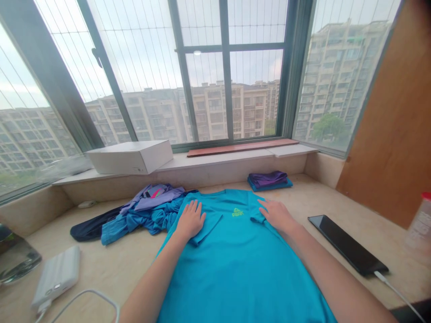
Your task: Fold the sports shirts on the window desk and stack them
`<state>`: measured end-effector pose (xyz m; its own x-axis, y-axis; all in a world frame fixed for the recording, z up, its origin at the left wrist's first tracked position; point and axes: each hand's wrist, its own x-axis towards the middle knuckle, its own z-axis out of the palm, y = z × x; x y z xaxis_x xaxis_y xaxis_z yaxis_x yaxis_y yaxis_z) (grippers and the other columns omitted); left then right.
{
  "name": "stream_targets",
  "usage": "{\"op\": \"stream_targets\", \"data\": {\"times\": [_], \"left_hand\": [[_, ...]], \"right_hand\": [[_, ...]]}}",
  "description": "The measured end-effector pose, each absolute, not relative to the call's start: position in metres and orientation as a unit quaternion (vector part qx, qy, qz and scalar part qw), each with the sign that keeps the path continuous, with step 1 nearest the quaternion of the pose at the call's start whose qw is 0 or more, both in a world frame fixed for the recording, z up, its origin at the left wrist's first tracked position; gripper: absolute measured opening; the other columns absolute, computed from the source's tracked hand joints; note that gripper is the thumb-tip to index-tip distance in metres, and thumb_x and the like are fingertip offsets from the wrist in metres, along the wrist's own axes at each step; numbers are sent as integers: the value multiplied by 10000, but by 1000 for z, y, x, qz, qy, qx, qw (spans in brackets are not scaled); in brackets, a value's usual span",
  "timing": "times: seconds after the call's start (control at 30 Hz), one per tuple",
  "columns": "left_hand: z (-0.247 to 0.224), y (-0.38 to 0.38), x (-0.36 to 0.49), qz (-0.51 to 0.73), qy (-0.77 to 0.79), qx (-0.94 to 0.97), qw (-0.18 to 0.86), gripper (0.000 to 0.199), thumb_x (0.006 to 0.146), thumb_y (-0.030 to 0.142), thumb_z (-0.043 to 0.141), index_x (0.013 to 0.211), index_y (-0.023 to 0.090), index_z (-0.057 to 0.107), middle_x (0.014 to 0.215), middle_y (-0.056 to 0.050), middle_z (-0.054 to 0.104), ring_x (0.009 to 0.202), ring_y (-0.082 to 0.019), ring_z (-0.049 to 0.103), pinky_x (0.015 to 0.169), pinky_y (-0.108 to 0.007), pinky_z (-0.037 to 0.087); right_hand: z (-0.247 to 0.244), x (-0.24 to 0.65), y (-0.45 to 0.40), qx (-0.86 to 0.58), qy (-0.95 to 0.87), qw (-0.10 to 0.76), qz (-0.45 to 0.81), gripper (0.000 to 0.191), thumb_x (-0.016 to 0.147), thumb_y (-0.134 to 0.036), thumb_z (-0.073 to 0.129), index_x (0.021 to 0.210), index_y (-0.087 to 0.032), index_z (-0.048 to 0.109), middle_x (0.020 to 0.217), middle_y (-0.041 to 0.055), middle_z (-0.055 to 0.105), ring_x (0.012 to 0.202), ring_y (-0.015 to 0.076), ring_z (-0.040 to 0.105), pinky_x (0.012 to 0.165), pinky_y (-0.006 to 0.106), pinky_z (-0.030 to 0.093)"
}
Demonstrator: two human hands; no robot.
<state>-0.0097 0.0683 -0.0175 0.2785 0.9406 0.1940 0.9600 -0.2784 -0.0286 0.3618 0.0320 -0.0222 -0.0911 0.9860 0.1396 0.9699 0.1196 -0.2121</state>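
A turquoise T-shirt (229, 260) is spread out before me, its neckline toward the window and a yellow-green logo on the chest. Both short sleeves are turned inward over the body. My left hand (191, 219) lies flat on the left sleeve near the shoulder, fingers stretched out. On the opposite side, my right hand (276, 214) rests at the shirt's right edge beside the other sleeve, with its fingers extended and slightly apart; their undersides are hidden. Left of the shirt is a rumpled pile of blue, lilac and dark clothes (144, 211), touching its shoulder.
Folded purple and blue clothes (270, 180) sit at the back right. A black phone (348, 242) with a white cable lies right of my arm. At left are a white power bank (57, 276) and a clear container (15, 255). A white box (131, 157) stands on the ledge.
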Motion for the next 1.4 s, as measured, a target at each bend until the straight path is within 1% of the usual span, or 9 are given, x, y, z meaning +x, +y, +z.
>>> {"op": "stream_targets", "data": {"times": [0.13,0.27,0.43,0.53,0.67,0.87,1.1,1.2,1.4], "left_hand": [[-22,71,-4,-53,-577,-815,18,620,1019,461,342,1515,102,438,1616,-179,312,1520,-329,247,1225,-511,211],[-23,73,-4,-57,-576,-815,9,629,1019,469,339,1518,97,433,1623,-177,293,1528,-329,217,1233,-516,190],[-23,69,-1,-63,-581,-811,21,627,1020,448,326,1512,74,440,1622,-182,311,1527,-328,231,1243,-496,182],[-25,68,-1,-71,-577,-814,20,608,1016,441,342,1495,90,470,1617,-174,330,1522,-336,243,1243,-504,185],[-26,67,-2,-81,-574,-814,8,609,1015,439,355,1490,79,478,1613,-184,339,1520,-356,239,1244,-512,178],[-23,64,-2,-70,-576,-814,6,615,1023,441,331,1508,84,455,1620,-181,323,1526,-347,225,1246,-510,167],[-26,65,-3,-87,-573,-815,4,607,1017,436,348,1492,82,477,1608,-187,345,1519,-349,245,1243,-513,172],[-26,64,-2,-92,-572,-815,2,603,1014,430,361,1487,78,482,1604,-189,352,1517,-354,248,1240,-517,179],[-25,64,-1,-90,-575,-813,-4,599,1014,428,373,1490,81,480,1602,-188,355,1517,-349,252,1246,-509,168]], "right_hand": [[-31,358,35,-701,-707,83,45,501,1045,-464,315,1458,-291,537,1565,121,455,1468,345,361,1153,655,231],[-36,353,39,-689,-717,91,49,492,1056,-397,275,1417,-244,572,1570,103,449,1503,325,294,1166,704,159],[-22,336,44,-675,-698,237,36,526,1056,-349,232,1385,-162,597,1521,143,503,1389,280,485,1184,513,334],[-7,311,35,-551,-765,326,71,541,1052,-437,296,1457,-168,534,1575,132,433,1444,271,419,1195,423,349],[0,284,19,-381,-839,337,190,499,1035,-482,406,1483,-284,505,1619,70,371,1366,261,522,1112,408,458],[-11,294,17,-478,-825,272,135,496,965,-534,543,1318,-212,674,1344,126,664,1263,323,591,1104,484,431],[-16,293,9,-486,-848,196,78,417,893,-496,666,1250,-282,699,1297,85,690,1214,332,599,1060,501,413],[-16,284,11,-494,-834,237,65,309,958,-472,573,1071,-243,747,1174,94,730,1118,306,642,1013,464,439],[-9,284,9,-486,-767,386,165,623,1000,-654,340,893,-203,757,962,110,774,933,284,702,869,386,520]]}}
